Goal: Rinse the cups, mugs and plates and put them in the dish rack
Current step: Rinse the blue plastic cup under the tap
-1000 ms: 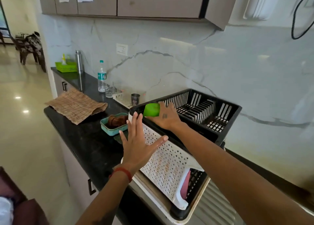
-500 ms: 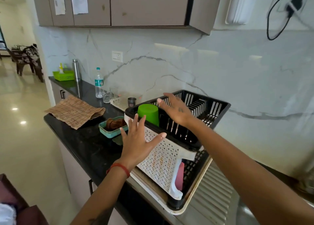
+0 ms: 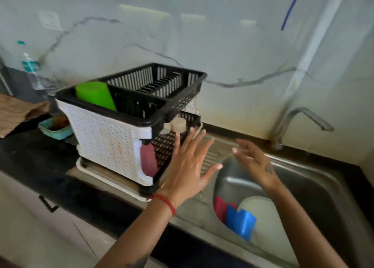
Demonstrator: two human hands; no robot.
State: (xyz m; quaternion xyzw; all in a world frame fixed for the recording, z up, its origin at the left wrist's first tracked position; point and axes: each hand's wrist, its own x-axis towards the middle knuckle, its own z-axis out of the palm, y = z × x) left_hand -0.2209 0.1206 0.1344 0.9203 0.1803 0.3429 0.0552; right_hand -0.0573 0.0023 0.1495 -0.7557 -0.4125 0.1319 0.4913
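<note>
Two wet hands empty, left hand (image 3: 187, 166) and right hand (image 3: 256, 162) fingers spread above sink (image 3: 315, 188), green cup (image 3: 95, 94) upside down in dish rack (image 3: 113, 138)

Rack (image 3: 109, 144) stands on the drainboard left of the sink (image 3: 315, 178); its upper tray open from above, green cup (image 3: 95, 94) filling the left front corner; sink bowl open above, plate (image 3: 261, 213), blue cup (image 3: 239, 223) and red item (image 3: 219, 207) crowding the near end; tap (image 3: 299, 120) overhangs the far rim.

Motion blurs the water bottle (image 3: 30, 69); sink (image 3: 303, 176) dishes partly hidden.
</note>
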